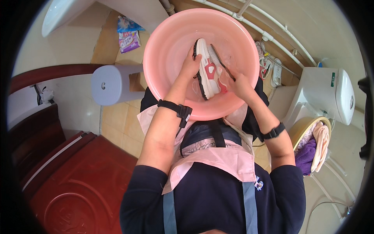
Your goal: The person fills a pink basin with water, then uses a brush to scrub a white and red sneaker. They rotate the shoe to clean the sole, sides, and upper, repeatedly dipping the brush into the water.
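Observation:
A large pink plastic basin (163,38) rests over my lap with shallow water in it. Inside, my left hand (192,65) grips a white and red sneaker (211,70) by its black-edged sole side, the thumb lying on the upper. My right hand (240,84) is closed on the handle of a scrubbing brush (217,58), whose pale bristles face the sneaker's upper and appear to touch it. The fingertips of my right hand are partly hidden near the sneaker's red end.
Left of the basin stands a pale blue plastic stool (108,84); beyond it lies a purple package (130,42). More shoes (276,71) are on the floor at the right, near a white toilet (318,90) and a yellow basin (298,133) of cloths. A red door (87,187) is lower left.

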Available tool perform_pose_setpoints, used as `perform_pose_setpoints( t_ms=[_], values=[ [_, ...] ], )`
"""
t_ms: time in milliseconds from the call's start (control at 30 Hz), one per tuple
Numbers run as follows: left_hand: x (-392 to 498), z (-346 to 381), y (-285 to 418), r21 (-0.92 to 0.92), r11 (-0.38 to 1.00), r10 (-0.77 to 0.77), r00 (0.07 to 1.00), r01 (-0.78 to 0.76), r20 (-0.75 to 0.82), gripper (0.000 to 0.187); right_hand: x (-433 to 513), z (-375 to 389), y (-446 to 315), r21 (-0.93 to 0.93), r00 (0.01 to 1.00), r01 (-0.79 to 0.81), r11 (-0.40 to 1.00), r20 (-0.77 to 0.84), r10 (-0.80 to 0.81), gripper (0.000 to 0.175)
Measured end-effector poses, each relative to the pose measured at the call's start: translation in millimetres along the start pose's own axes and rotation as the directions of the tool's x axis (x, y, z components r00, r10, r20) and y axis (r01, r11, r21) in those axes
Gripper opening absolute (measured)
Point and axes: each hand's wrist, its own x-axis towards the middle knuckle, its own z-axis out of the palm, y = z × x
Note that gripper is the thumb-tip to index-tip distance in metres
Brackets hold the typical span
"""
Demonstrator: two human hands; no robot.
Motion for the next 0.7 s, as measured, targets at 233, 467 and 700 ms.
perform_pose_setpoints(
  t_ms=[233,467,700],
  values=[
    [-1,-3,11,0.02,0.998,-0.065,0.997,0.064,0.037,0.053,38,13,-12,0.027,0.978,-0.2,0.979,0.071,0.198,0.036],
    [-9,-9,14,-0.085,0.994,-0.068,0.997,0.07,0.025,0.05,3,-7,-13,0.033,0.988,-0.145,0.989,0.056,0.143,0.036],
    [-3,-9,11,-0.092,0.989,-0.109,0.991,0.116,0.075,0.051,57,4,-13,0.094,0.977,-0.207,0.974,0.081,0.199,0.034]
  ],
)
